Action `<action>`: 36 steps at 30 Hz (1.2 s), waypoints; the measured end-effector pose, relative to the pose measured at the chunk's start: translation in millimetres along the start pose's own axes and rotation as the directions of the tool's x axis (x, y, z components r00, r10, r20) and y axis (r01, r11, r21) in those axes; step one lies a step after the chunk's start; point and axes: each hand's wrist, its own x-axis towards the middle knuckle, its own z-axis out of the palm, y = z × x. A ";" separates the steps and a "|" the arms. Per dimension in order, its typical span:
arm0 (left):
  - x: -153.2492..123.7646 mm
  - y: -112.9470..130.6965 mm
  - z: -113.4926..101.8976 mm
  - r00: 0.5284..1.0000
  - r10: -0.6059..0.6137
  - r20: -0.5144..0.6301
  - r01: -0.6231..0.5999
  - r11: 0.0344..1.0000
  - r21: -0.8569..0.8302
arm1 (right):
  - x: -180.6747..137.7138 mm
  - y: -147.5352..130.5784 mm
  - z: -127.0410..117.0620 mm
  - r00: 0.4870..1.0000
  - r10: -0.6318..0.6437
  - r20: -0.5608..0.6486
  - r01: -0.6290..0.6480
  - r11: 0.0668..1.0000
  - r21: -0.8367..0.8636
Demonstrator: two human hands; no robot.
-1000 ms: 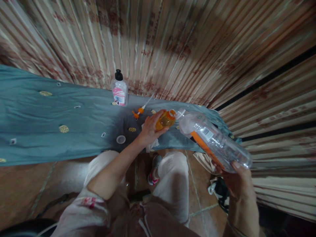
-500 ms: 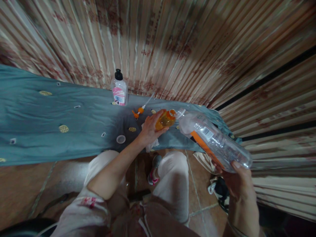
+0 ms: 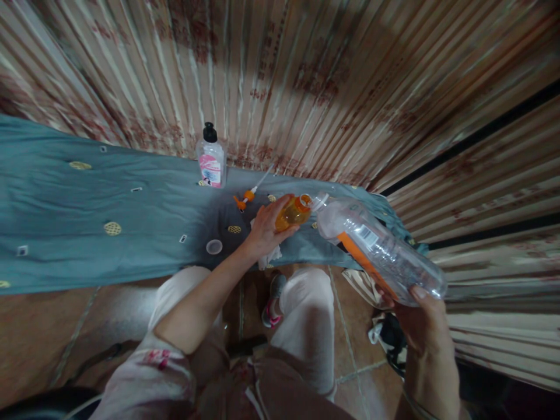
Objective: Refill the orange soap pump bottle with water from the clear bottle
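Note:
My left hand [image 3: 266, 227] is wrapped round a small orange bottle [image 3: 294, 213], tilted with its open mouth toward the right. In my right hand [image 3: 422, 312] is a large clear plastic bottle [image 3: 376, 245] with an orange label, gripped near its base. It leans nearly sideways, its neck at the small bottle's mouth; whether they touch I cannot tell. Just left of my left hand lies an orange pump top [image 3: 245, 200] with a clear tube. A small round clear lid [image 3: 214, 247] rests nearby, and crumpled white tissue [image 3: 270, 256] shows beneath my left wrist.
A clear bottle with a black cap and pink label [image 3: 212, 163] stands at the back of the teal cloth [image 3: 153, 204]. Pleated curtains [image 3: 245, 76] hang behind and to the right. Bags [image 3: 389, 338] lie on the tiled floor at right.

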 end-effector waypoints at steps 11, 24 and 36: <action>-0.9 -1.8 1.4 1.000 0.002 0.005 -0.002 1.000 0.004 | -0.5 -1.9 1.1 1.000 0.014 -0.020 -0.014 1.000 -0.001; 0.1 2.4 0.4 1.000 -0.024 0.007 0.024 0.999 -0.030 | -0.9 -1.9 -1.2 1.000 -0.013 0.007 0.013 1.000 -0.016; 0.3 4.6 0.2 0.999 -0.028 0.015 0.028 1.000 -0.005 | -0.7 -0.7 -2.6 0.999 -0.033 0.035 0.034 0.999 -0.027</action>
